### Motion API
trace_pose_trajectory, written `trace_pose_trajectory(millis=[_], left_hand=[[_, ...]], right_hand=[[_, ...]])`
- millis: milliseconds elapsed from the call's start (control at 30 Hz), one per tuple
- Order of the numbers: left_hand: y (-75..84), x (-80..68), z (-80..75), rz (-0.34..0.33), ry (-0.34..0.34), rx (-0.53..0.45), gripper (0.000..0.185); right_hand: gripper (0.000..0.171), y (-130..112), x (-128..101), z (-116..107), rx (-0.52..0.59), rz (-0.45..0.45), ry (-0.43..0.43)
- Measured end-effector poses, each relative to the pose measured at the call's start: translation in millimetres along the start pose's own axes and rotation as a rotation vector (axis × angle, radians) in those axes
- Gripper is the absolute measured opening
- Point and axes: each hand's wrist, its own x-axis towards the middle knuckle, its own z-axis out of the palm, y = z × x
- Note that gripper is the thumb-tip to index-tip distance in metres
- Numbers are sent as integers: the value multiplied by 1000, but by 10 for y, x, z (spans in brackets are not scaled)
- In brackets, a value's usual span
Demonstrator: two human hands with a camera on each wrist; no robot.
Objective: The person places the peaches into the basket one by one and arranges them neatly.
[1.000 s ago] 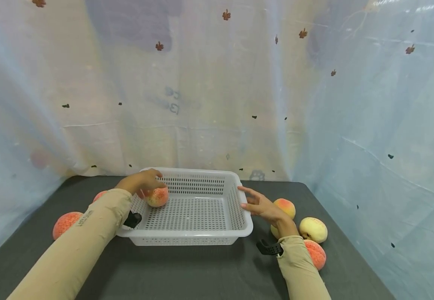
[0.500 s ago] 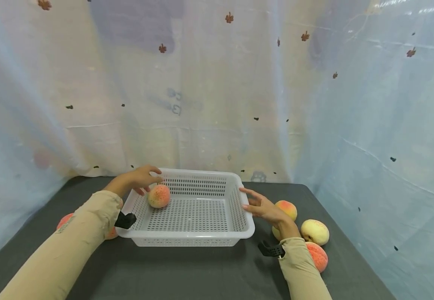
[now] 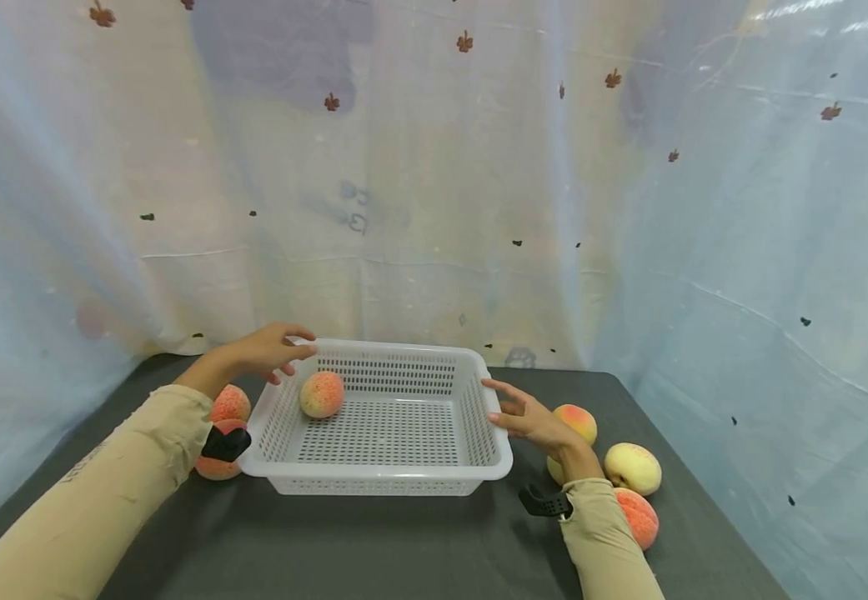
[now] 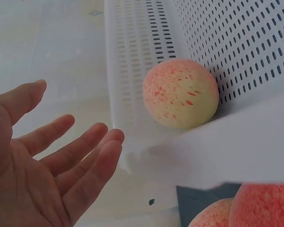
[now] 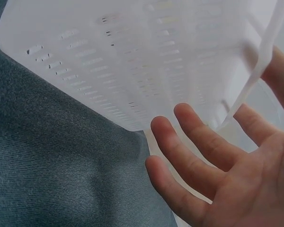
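My left hand (image 3: 264, 348) is held over the left rim of a white perforated plastic basket (image 3: 377, 471), fingers spread and holding nothing. A yellow-red peach (image 3: 322, 394) lies inside, near the left end of the basket. In the left wrist view, a gap separates the fingers (image 4: 90, 156) from that peach (image 4: 181, 93). My right hand (image 3: 527, 417) rests at the right rim, its thumb and index fingertips touching it. The right wrist view has the other fingers (image 5: 194, 156) loosely bent below the rim, outside the basket wall (image 5: 132, 61).
Beside the basket's left end lie red peaches (image 3: 231, 403), partly hidden by the left wrist. Several more, including a pale yellow peach (image 3: 632, 468) and a red peach (image 3: 637, 517), lie around the right forearm. A plastic sheet (image 3: 418, 167) hangs behind the dark table (image 3: 373, 550).
My left hand has let go of the peach inside the basket and drawn back up and left. Red peaches by the left wrist have come into view. The right hand keeps its place at the rim.
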Motion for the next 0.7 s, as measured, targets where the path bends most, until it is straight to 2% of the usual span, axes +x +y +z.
trace_pose_trajectory(millis=[200, 467, 700], left_hand=[[-18, -131, -29, 33, 16, 1, 60], [-275, -223, -34, 83, 39, -23, 65], [-370, -376, -111, 119, 73, -12, 63]], right_hand=[[75, -7, -3, 7, 1, -1, -2], [76, 6, 17, 11, 11, -11, -12], [77, -13, 14, 2, 20, -25, -14]])
